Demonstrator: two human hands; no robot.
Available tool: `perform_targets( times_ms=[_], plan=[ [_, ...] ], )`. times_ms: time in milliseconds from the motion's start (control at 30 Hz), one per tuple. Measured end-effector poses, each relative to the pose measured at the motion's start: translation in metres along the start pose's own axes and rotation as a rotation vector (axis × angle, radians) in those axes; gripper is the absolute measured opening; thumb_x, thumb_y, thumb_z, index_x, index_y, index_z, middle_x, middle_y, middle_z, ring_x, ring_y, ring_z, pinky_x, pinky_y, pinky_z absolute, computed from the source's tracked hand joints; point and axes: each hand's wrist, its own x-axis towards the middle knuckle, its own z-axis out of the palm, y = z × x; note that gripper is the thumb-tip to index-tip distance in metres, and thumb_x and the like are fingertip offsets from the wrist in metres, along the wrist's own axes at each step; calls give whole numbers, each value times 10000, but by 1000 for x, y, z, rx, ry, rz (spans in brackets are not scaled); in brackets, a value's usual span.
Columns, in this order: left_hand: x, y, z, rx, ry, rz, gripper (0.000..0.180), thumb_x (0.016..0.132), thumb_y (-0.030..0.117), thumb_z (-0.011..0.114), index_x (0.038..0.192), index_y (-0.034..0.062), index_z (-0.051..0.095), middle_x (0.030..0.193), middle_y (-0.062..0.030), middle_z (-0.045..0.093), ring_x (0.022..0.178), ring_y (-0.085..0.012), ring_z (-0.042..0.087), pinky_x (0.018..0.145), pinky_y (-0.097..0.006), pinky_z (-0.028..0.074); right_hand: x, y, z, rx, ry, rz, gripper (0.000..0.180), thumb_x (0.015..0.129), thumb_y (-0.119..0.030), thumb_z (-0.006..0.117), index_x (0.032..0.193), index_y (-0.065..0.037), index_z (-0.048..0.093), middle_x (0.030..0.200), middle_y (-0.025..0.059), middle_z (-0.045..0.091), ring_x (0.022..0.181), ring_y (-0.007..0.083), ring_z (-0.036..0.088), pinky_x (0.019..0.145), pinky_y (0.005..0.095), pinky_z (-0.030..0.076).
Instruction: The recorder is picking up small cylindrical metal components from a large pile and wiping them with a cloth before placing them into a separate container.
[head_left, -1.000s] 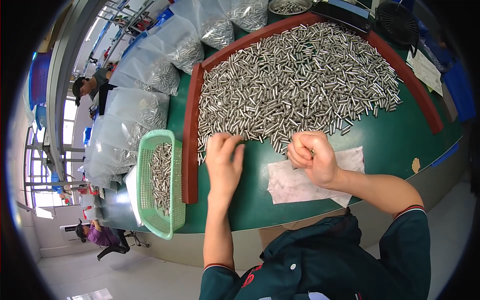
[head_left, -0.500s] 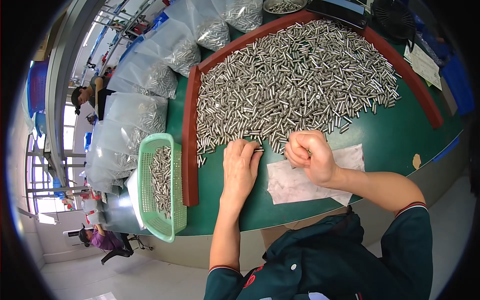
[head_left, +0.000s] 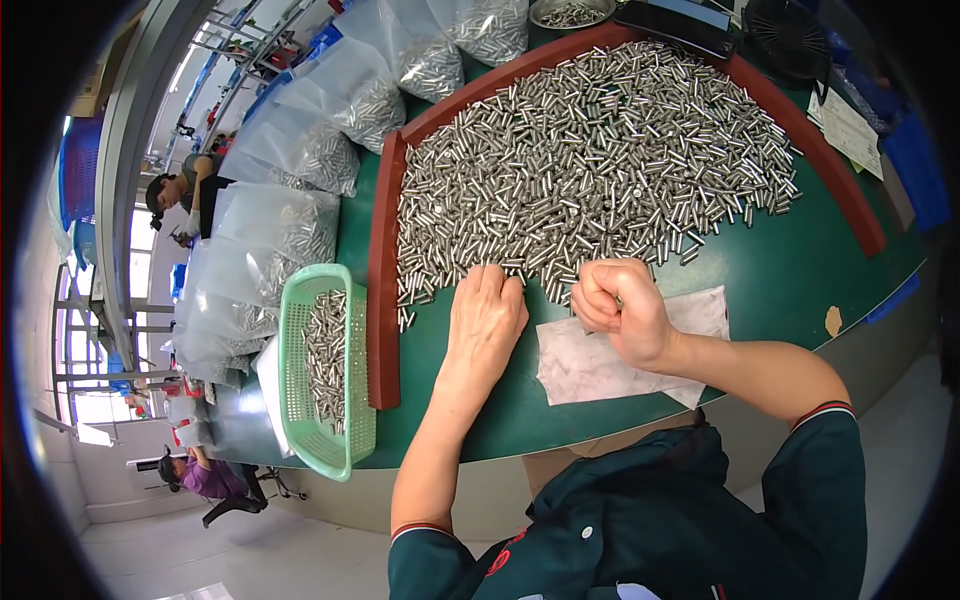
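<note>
A large heap of small silvery metal pins is spread over the green tabletop. At the heap's near edge, my left hand is back up with its fingers curled down among the pins. Its fingertips are hidden, so what they hold does not show. My right hand is closed in a fist beside the near edge of the heap, thumb folded over the fingers. Whatever lies inside that fist is out of sight. Beneath its wrist lies a whitish, stained cloth or sheet.
Dark red barriers border the heap. A green plastic basket containing pins stands left of them. Clear bags of pins line the table's far left. A dark phone-like device and a metal bowl sit at the back. Two people are farther left.
My left hand has turned and shifted slightly right; its thumb and the pin at its fingertips no longer show. My right fist has stayed almost in place.
</note>
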Motion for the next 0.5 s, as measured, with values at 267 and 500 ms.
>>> perform_targets(
  times_ms=[267,500],
  plan=[
    [-1,6,-7,-472,165,-182,128,658,1,648,775,24,604,804,-81,521,732,-221,499,637,-307,412,0,-1,-2,0,7,12,325,804,-188,347,497,-103,278,430,-18,264,406,76,212,409,236,177],
    [-23,15,16,-1037,271,-373,124,721,-17,620,842,5,606,862,-46,530,716,-100,475,634,-211,394,-1,-3,-1,0,-6,7,321,799,-192,346,498,-104,276,430,-18,265,410,76,213,411,239,172]
  ],
)
